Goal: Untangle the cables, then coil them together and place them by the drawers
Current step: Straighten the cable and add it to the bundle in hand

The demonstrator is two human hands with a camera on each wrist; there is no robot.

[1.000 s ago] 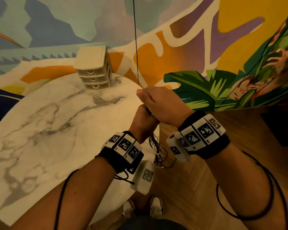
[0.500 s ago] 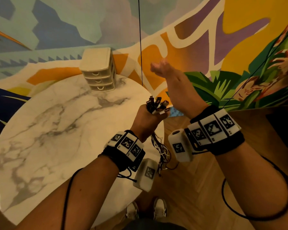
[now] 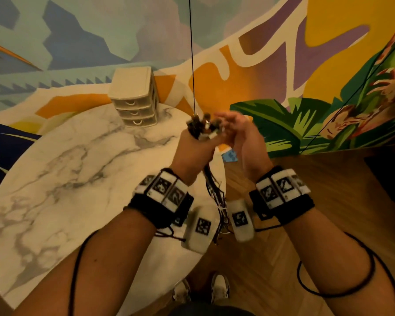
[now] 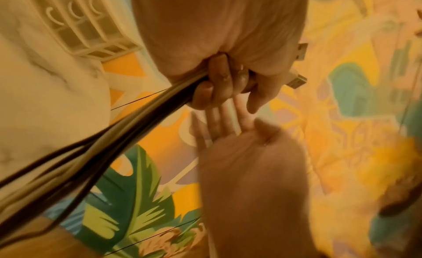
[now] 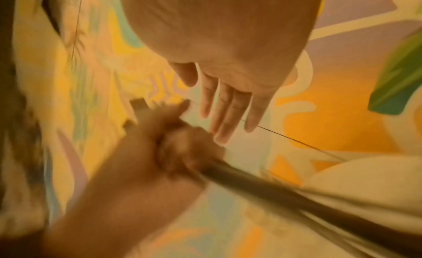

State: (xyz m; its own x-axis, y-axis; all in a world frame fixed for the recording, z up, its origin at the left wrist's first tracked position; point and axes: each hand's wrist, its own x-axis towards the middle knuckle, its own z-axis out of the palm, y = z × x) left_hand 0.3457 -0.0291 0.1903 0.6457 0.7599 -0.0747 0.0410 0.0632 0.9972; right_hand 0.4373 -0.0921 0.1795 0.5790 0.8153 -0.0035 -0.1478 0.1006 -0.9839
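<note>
My left hand [image 3: 195,148] grips a bundle of cables [image 3: 203,128] in its fist above the right edge of the marble table [image 3: 78,169]. The plug ends stick up out of the fist, and USB plugs [image 4: 297,81] show past the fingers [image 4: 219,85]. The rest of the bundle [image 4: 91,153] hangs down between my wrists, dark and white strands [image 3: 217,201] together. My right hand [image 3: 240,131] is flat, fingers [image 5: 228,106] straight, right beside the plug ends; whether it touches them is blurred. The cream three-drawer unit [image 3: 135,96] stands at the table's far edge.
A thin black cord [image 3: 191,53] hangs straight down in front of the painted wall to just above the plugs. Wooden floor [image 3: 317,201] lies right of the table. My shoes [image 3: 201,290] show below the table edge.
My right hand, raised and away from the bundle half a second ago, has come back down beside the plug ends. The left fist has risen a little and still holds the cables.
</note>
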